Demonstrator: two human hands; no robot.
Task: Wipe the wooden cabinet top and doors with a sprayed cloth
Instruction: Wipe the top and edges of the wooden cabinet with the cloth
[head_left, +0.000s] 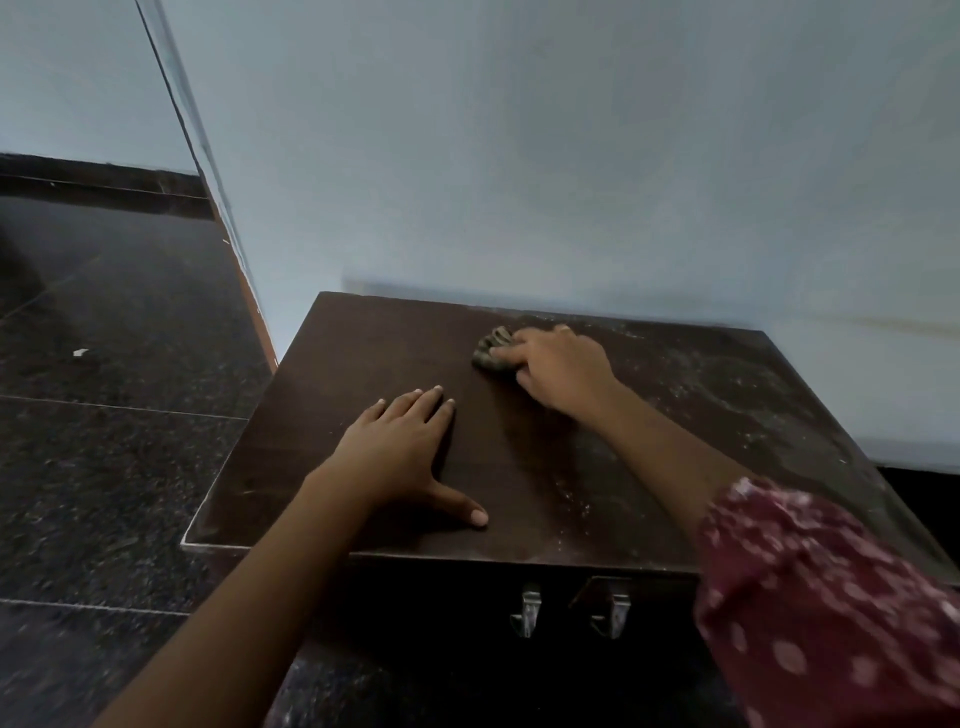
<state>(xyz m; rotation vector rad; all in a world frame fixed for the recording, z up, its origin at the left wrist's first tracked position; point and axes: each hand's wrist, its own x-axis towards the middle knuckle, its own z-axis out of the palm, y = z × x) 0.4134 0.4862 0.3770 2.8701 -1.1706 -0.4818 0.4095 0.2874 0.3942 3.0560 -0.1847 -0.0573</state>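
Observation:
A low dark wooden cabinet stands against the pale wall; its top (363, 364) looks clean on the left and dusty on the right. My right hand (561, 371) presses a crumpled grey-brown cloth (491, 351) onto the top near the back middle. My left hand (405, 452) lies flat on the top's left front part, fingers spread, holding nothing. Below the front edge, two metal handles (527, 616) hang on the dark doors, which are mostly in shadow.
Dark speckled stone floor (104, 415) spreads to the left and in front of the cabinet. A wall corner with an orange-brown skirting (249, 306) runs down just left of the cabinet's back corner. A small white scrap (79, 353) lies on the floor.

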